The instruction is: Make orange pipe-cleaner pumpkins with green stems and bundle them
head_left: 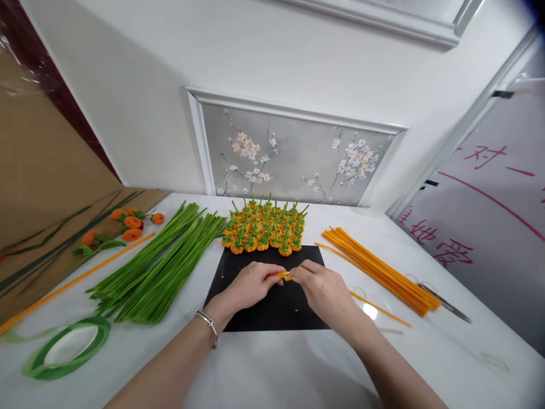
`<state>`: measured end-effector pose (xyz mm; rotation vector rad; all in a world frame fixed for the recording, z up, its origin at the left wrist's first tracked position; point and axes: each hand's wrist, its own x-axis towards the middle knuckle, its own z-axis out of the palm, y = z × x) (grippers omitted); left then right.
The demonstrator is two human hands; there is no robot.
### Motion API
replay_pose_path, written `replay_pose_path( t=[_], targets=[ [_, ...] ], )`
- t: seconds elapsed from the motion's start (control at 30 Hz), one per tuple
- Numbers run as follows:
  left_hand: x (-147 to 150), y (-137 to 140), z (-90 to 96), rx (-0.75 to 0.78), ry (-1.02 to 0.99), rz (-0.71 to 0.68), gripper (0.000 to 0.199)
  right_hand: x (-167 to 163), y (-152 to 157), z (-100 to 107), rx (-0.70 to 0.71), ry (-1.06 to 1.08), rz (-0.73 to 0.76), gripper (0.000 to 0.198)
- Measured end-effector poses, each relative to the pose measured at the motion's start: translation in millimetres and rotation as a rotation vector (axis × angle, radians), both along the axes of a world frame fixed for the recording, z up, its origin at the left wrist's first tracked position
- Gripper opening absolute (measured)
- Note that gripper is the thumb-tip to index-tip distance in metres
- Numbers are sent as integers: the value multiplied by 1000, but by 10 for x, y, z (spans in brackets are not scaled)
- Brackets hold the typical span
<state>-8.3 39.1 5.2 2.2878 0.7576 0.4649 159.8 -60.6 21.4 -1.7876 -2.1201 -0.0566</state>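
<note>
Both the left hand (254, 282) and right hand (322, 288) pinch a small orange chenille-stem piece (281, 274) between closed fingertips (300, 274), over the black mat (264, 319), at five o'clock from the chenille flowers (264, 229). It seems feather-light, fuzzy, soft and bendable; best held by its ends.

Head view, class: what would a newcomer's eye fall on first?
Probably the packed rows of orange-and-green pieces, at the far edge of the black mat. Next, the green stems to their left and the orange stems to their right. Over the mat, the left hand and right hand pinch a small orange piece.
</note>
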Motion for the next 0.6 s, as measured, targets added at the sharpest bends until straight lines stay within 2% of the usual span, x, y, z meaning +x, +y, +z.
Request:
replay_pose_path(
  t=[0.17, 0.4, 0.6],
  targets=[
    [4, -27, 46, 53, 46, -40, 27, 86, 53, 73, 15, 7, -2, 26],
    [19, -63, 52, 142, 90, 16, 21, 178, 195, 56, 52, 128, 61, 23],
    [18, -120, 55, 234, 145, 51, 14, 130, 249, 21, 75, 120, 13, 20]
  ],
)
